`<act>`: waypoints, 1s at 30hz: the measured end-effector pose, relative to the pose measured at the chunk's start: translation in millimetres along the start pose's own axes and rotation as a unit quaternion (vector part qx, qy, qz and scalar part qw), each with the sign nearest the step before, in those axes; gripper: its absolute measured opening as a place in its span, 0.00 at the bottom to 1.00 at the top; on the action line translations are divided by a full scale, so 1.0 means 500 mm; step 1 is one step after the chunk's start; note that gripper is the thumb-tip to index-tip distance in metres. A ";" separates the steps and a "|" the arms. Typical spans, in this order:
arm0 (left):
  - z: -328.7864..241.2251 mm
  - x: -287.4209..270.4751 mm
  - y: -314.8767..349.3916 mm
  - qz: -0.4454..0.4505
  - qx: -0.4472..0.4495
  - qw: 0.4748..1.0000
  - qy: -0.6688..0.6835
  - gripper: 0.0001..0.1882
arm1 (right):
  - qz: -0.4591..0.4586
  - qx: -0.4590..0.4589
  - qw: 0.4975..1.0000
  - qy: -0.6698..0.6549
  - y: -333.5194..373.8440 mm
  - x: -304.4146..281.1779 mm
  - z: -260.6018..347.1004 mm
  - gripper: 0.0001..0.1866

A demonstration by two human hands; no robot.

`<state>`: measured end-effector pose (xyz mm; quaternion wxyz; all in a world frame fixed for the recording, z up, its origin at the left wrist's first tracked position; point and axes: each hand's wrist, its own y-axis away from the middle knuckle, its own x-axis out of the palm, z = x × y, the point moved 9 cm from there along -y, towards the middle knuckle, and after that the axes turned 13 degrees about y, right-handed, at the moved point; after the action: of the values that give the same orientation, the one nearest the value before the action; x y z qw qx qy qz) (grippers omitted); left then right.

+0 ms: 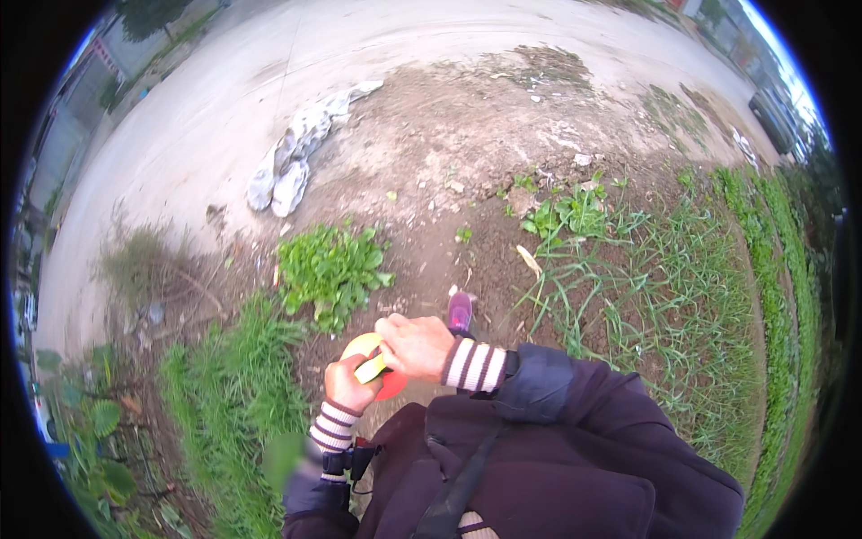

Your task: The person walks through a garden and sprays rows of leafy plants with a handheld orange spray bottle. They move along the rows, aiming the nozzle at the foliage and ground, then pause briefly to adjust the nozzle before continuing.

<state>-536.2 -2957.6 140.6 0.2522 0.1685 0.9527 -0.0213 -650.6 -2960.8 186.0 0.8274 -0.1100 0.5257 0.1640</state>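
Observation:
Close together in front of my body, both hands work on a yellow and orange-red rounded object (361, 345) whose kind I cannot make out. My left hand (347, 385) is closed on its near left side, the thumb pressed along a pale yellow band (369, 369). From the right, my right hand (420, 346) reaches over the top with its fingers curled onto it, hiding much of its middle. An orange-red part (391, 386) shows below the right hand. Striped cuffs cover both wrists.
A purple shoe (461, 312) stands on the dirt path just beyond my right hand. Leafy greens (330, 269) and tall grass (238, 386) grow at left, thin green stalks (646, 296) at right. Crumpled whitish sheeting (301, 148) lies beside the pale road (206, 117). A dark vehicle (774, 119) stands far right.

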 end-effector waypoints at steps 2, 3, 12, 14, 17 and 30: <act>-0.002 0.011 -0.113 0.009 0.012 1.000 0.004 0.11 | -0.021 -0.014 1.000 -0.006 -0.077 -0.023 -0.078 0.13; -0.002 0.018 -0.173 0.016 0.000 1.000 -0.003 0.11 | -0.050 -0.024 0.998 -0.008 -0.116 -0.048 -0.117 0.13; -0.180 0.069 -0.676 0.069 0.055 0.996 0.011 0.10 | -0.201 -0.009 0.979 0.041 -0.371 -0.308 -0.436 0.12; -0.211 0.083 -0.758 0.089 0.047 0.995 0.006 0.09 | -0.219 0.012 0.975 0.044 -0.400 -0.353 -0.493 0.11; -0.251 0.123 -0.913 0.115 0.075 0.990 0.012 0.09 | -0.246 0.035 0.968 0.048 -0.471 -0.407 -0.616 0.11; -0.471 0.313 -1.497 0.242 0.149 0.958 0.040 0.09 | -0.228 0.194 0.952 0.068 -0.698 -0.695 -1.080 0.09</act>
<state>-1023.9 -3584.7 236.2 0.1838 0.4304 0.8786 -0.0951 -1102.8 -3528.2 275.9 0.8102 -0.0757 0.5637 -0.1420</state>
